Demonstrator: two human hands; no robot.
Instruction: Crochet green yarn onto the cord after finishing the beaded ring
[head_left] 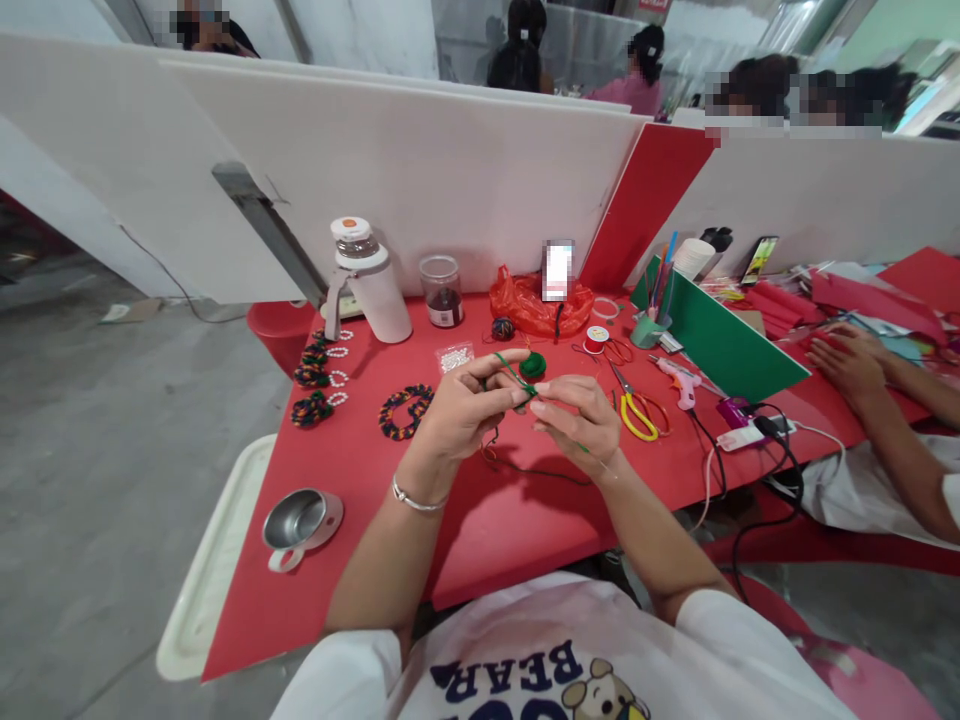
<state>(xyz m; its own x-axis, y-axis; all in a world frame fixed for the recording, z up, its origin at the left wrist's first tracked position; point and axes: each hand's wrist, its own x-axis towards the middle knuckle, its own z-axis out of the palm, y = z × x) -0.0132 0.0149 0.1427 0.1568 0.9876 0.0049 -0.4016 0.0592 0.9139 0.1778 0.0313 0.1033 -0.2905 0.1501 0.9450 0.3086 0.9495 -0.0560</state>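
Note:
My left hand (pixel 471 405), with a silver bangle at the wrist, pinches a small piece of green yarn work (pixel 529 391). A green strand runs over its raised index finger. On the other side of the piece, my right hand (pixel 579 415) has its fingers closed on the same yarn; whether it also grips a tool is too small to tell. Just behind the fingertips lies a green yarn ball (pixel 532 366). A dark multicoloured braided ring (pixel 405 412) rests left of my left hand. Dark yarn (pixel 544 472) trails on the table under my hands.
On the red table (pixel 352 590) stand a metal cup (pixel 302 524), white flask (pixel 375 290), jar (pixel 442 292), yellow-handled scissors (pixel 637 415), glue gun (pixel 681 382) and red thread spool (pixel 596 340). A green board (pixel 727 340) stands right; beyond it rest another person's hands (pixel 851 360).

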